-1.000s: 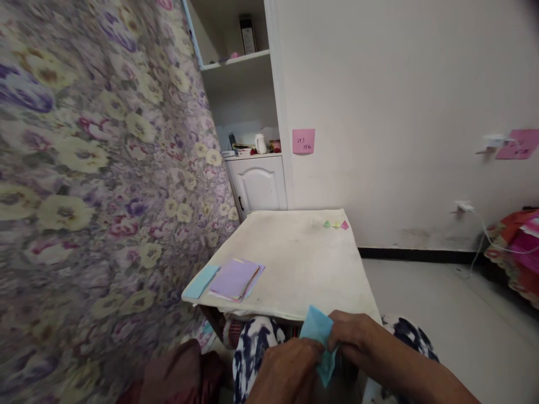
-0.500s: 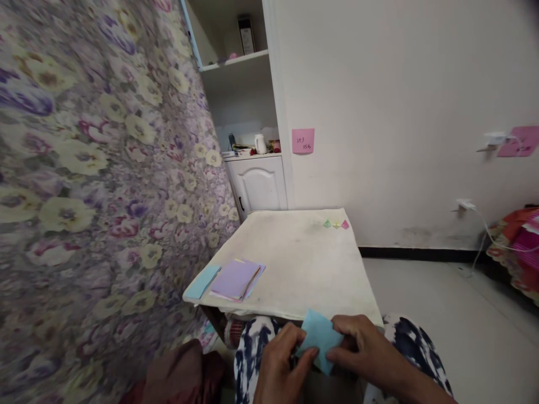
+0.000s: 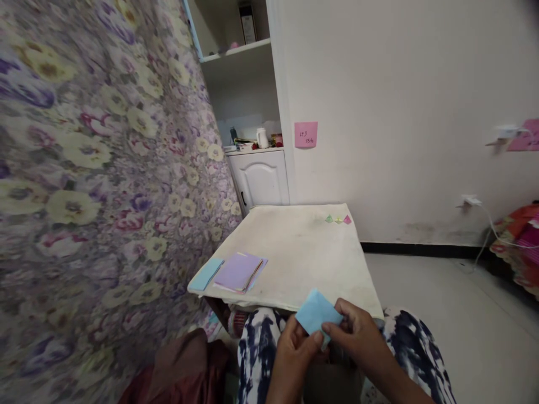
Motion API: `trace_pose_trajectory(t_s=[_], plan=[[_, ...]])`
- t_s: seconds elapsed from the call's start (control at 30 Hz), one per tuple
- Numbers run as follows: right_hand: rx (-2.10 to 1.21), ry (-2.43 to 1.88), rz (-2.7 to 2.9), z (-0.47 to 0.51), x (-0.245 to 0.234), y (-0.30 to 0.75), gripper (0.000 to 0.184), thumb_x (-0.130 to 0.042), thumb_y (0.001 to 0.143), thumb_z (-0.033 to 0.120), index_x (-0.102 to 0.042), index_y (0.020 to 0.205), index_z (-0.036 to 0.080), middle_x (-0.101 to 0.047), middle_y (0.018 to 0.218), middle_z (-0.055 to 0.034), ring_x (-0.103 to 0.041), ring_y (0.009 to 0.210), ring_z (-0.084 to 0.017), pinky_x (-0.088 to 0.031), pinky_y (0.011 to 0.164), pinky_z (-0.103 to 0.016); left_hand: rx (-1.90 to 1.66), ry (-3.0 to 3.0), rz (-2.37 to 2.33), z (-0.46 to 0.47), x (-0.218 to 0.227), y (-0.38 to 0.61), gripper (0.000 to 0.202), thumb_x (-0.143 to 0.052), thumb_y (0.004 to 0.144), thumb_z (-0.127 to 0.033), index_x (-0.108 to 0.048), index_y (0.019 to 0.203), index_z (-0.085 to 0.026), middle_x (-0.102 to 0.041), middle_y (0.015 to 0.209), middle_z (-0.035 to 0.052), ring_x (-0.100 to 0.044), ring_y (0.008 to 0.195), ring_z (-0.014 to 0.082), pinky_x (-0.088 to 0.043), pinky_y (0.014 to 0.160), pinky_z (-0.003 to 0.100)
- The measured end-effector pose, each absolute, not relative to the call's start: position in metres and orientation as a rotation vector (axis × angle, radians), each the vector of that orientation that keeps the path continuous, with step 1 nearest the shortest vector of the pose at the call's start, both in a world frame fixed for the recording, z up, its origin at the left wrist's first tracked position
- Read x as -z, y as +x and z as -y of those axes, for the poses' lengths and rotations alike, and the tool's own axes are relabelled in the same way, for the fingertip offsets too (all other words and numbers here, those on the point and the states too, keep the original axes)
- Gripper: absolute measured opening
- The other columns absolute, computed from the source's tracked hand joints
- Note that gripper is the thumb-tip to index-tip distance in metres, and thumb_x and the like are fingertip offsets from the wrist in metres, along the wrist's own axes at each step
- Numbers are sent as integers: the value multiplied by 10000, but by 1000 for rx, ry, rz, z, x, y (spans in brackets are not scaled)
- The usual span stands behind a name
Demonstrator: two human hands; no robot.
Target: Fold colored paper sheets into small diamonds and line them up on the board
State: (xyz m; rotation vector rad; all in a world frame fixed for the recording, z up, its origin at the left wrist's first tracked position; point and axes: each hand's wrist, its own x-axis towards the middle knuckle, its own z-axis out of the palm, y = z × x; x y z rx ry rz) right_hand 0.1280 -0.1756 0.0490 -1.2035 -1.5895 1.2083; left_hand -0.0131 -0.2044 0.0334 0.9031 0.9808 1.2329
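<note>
A small folded square of light blue paper [image 3: 316,312] is held up between both hands, over my lap at the table's near edge. My left hand [image 3: 295,350] pinches its lower left side, thumb on top. My right hand [image 3: 356,331] grips the right corner, its thumb pressed near the lower tip. Some fingertips are hidden behind the paper. On the white-covered table [image 3: 303,252], a stack of purple and other coloured paper [image 3: 239,272] lies at the left. Beside it is a folded light blue sheet [image 3: 206,274].
Small folded paper pieces, green [image 3: 329,219], yellow [image 3: 338,220] and pink [image 3: 347,219], sit in a row at the table's far right corner. A floral curtain [image 3: 105,196] hangs on the left. Behind stands a white cabinet [image 3: 260,177]. A pink note [image 3: 306,134] is on the wall.
Both hands have risen slightly with the blue paper, which now faces up flatter and squarer. My left thumb has shifted toward the lower tip, closer to the right thumb. The view has tilted slightly.
</note>
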Motion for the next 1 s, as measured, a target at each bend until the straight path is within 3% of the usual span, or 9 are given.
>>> trace_pose_trajectory(t_s=[0.13,0.43,0.67,0.83,1.0], plan=[[-1123,-1228,1588,176,-47,126,214,-545,716,279,-366,621,211,-339,484,91,-353,463,-84,-260,442,-185,-1062,901,-994,208,-24,-9,351,-625,722,-462,-594,819,-126,-601,589,5,-532,454,99,-400,456,205],[-1348,-1086,1482,170,-43,127,237,-576,704,333,-398,636,193,-355,515,88,-350,458,-75,-255,429,-185,-1062,869,-999,211,-23,-10,304,-628,727,-423,-542,713,-132,-561,503,-27,-470,346,66,-316,354,165],[-1411,-1040,1385,170,-38,126,296,-607,710,421,-444,669,177,-457,544,61,-433,475,-90,-325,447,-195,-1156,789,-922,212,-22,-13,374,-555,770,-485,-544,685,-120,-594,520,10,-500,347,73,-322,343,160],[-1394,-1013,1395,172,-40,127,273,-617,717,392,-474,674,164,-463,546,57,-427,489,-86,-326,468,-193,-1194,667,-884,211,-29,-18,344,-562,783,-445,-555,702,-111,-657,613,64,-571,415,92,-382,382,157],[-1434,-940,1403,172,-41,129,221,-644,705,340,-527,702,153,-499,574,47,-461,529,-95,-367,510,-199,-1140,700,-890,212,-35,-23,302,-594,775,-409,-576,759,-108,-662,666,67,-596,469,96,-421,430,162]])
